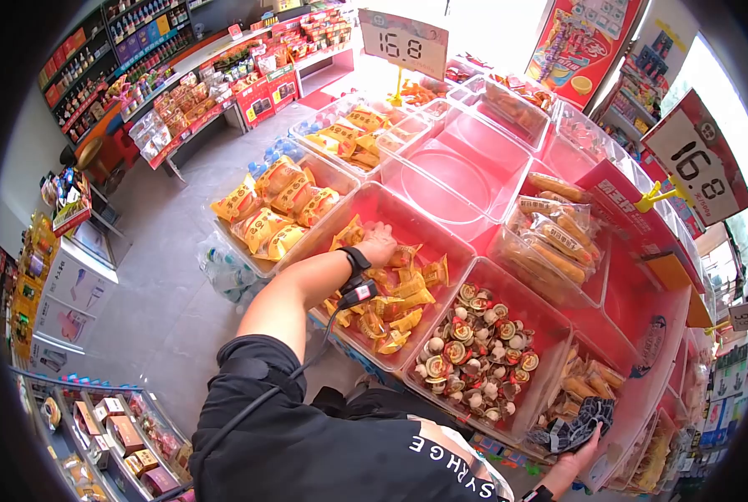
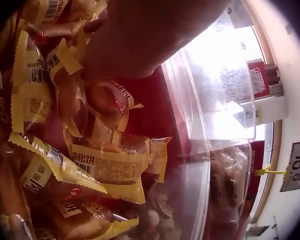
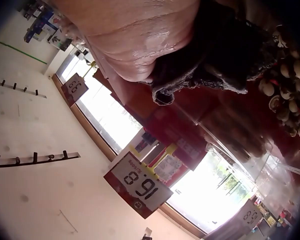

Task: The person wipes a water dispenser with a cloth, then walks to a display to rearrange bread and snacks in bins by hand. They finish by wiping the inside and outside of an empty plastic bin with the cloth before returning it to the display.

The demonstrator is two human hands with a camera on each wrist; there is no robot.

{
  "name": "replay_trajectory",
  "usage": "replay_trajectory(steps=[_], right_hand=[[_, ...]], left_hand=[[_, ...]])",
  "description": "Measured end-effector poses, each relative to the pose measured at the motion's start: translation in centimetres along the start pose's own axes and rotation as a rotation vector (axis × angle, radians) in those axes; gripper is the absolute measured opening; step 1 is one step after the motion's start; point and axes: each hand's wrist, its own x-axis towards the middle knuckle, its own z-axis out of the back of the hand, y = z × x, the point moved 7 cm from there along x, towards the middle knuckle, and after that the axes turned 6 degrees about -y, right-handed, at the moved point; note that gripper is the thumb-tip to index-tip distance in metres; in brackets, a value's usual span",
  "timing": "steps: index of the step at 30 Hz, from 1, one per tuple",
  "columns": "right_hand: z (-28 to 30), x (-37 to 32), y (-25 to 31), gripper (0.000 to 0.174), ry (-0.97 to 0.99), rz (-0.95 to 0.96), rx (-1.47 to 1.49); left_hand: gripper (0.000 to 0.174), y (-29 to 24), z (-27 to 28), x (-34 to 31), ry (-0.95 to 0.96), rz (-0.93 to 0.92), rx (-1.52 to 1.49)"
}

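Observation:
My left hand (image 1: 377, 244) reaches into a red-lined clear bin of yellow-wrapped pastries (image 1: 407, 293). Its fingers are bent down among the packets at the bin's upper part. In the left wrist view the hand (image 2: 135, 40) hangs over wrapped pastries (image 2: 110, 162), its fingertips out of sight. At the lower right, my right hand (image 1: 581, 457) grips a dark patterned cloth (image 1: 587, 422) beside a bin of brown packets (image 1: 595, 381). The right wrist view shows the hand (image 3: 140, 40) with its fingers round the dark cloth (image 3: 215, 55).
Next to the pastry bin lies a bin of small round capped snacks (image 1: 478, 351). Bagged long rolls (image 1: 558, 238) fill another bin. Larger yellow packets (image 1: 278, 205) sit at the left. Price signs (image 1: 403, 42) stand above the bins; shelves line the far wall.

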Motion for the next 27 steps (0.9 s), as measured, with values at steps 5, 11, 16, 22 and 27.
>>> replay_trajectory(steps=[5,11,16,22,27], right_hand=[[-0.8,1.0,-1.2,0.039,0.089,-0.052,0.014],[-2.2,1.3,-1.9,0.039,0.083,-0.023,-0.009],[-3.8,0.6,-2.5,0.038,0.071,-0.036,-0.012],[-3.4,0.1,-2.1,0.033,0.057,-0.01,0.064],[-0.4,-0.7,-1.0,0.031,-0.071,0.058,0.117]], left_hand=[[0.032,0.6,-1.0,-0.9,0.216,-0.097,-0.225],[0.062,-4.8,3.7,0.6,-0.052,-0.117,-0.393],[0.074,-9.8,2.1,-1.6,-0.111,-0.418,-0.211],[0.069,-9.9,0.2,-2.2,0.327,-0.557,-0.313],[0.062,-9.9,-1.3,-3.7,0.29,-0.635,-0.255]])
